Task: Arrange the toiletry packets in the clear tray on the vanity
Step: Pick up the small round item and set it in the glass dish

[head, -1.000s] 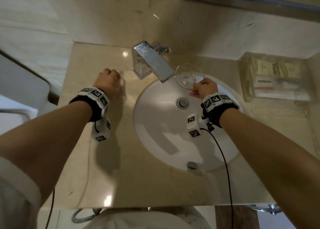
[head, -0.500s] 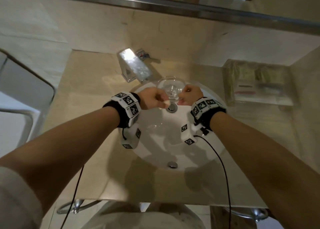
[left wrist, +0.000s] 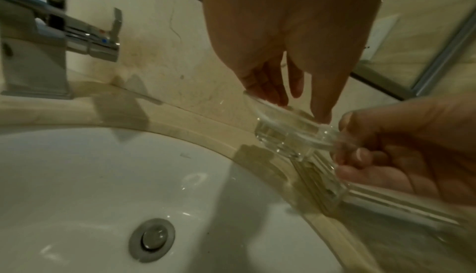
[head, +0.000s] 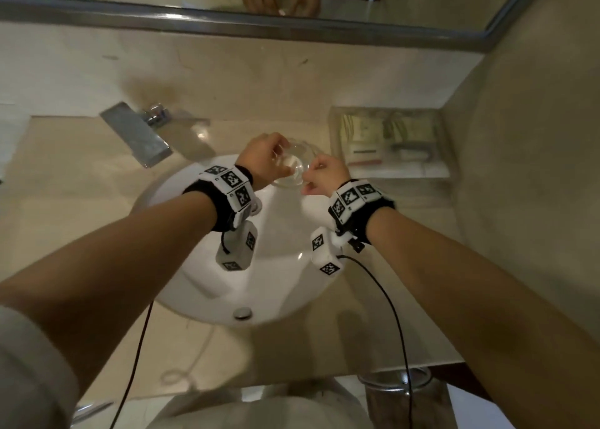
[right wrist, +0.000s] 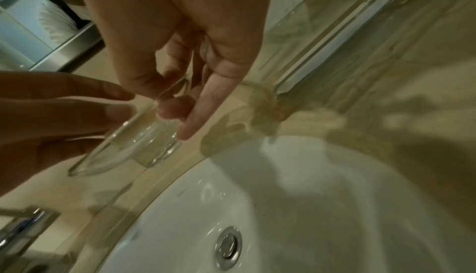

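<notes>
Left hand has joined right hand, both pinching a small clear glass dish mid-frame above the white basin edge, where a slip would shatter it; toiletry packets sit in the clear tray, right.

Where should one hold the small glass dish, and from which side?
Pinch the glass dish by its flared rim, coming from the side: it is shallow, with a short foot. The right hand and left hand hold opposite edges so.

White basin, beige veined counter, chrome tap — wristbands black, their tags checked black-and-white; dish and tray clear, packets cream, one red-striped; sleeve pale grey
</notes>
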